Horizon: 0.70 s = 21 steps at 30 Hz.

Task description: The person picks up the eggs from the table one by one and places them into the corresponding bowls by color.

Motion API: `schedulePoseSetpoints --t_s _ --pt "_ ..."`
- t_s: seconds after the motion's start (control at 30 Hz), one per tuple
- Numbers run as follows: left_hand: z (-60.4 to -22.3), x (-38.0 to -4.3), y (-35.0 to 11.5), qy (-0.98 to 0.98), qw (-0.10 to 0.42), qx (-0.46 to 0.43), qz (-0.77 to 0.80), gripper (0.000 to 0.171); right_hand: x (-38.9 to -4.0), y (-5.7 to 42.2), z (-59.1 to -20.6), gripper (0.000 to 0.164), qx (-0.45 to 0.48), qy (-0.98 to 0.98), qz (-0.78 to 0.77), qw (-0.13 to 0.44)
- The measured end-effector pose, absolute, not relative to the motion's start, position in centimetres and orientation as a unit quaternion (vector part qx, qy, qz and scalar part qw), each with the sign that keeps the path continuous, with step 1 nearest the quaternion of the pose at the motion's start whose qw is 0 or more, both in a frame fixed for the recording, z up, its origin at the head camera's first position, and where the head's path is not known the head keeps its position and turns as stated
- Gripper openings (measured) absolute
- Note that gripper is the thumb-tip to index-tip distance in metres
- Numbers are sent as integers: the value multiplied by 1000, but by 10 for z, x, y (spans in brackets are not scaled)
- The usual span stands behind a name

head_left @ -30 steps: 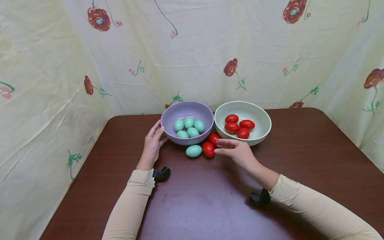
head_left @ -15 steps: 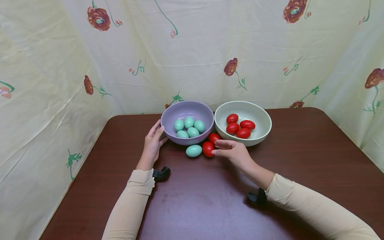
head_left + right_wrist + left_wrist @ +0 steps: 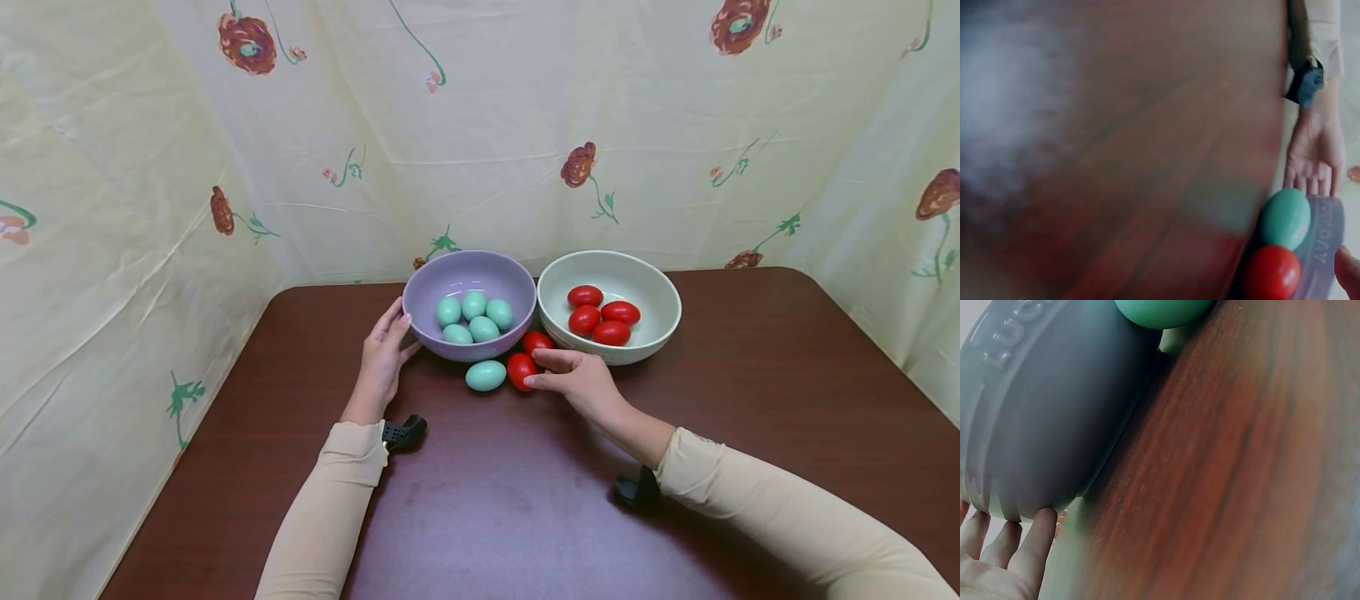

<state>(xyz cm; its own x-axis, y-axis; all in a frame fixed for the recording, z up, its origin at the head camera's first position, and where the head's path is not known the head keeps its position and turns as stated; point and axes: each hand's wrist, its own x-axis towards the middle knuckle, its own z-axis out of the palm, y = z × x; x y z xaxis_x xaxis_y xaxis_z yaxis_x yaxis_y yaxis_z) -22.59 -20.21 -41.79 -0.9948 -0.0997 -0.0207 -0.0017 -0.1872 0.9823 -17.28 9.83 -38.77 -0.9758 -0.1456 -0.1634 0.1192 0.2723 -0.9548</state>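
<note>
Teal eggs lie in a purple bowl, and red eggs in a pale green-white bowl beside it. My left hand rests against the purple bowl's left side; in the left wrist view, fairly straight fingers touch its outer wall. My right hand reaches in from the right, thumb and fingers apart. Its thumb tip overlaps the edge of a loose red egg; in the right wrist view the thumb appears apart from the red egg.
One teal egg lies on the brown table left of the near red egg. Another red egg sits between the bowls' fronts, partly behind my right fingers. A flowered curtain hangs behind the table.
My right hand has moved slightly left, over the edge of the near red egg. Red eggs in the pale bowl have rolled a little. My left hand has stayed in place.
</note>
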Motion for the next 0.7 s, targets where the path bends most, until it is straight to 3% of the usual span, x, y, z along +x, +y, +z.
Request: schedulePoseSetpoints --t_s 0.7 --pt "-417 -226 -200 -634 31 41 -772 56 -180 92 -394 47 0 813 -571 111"
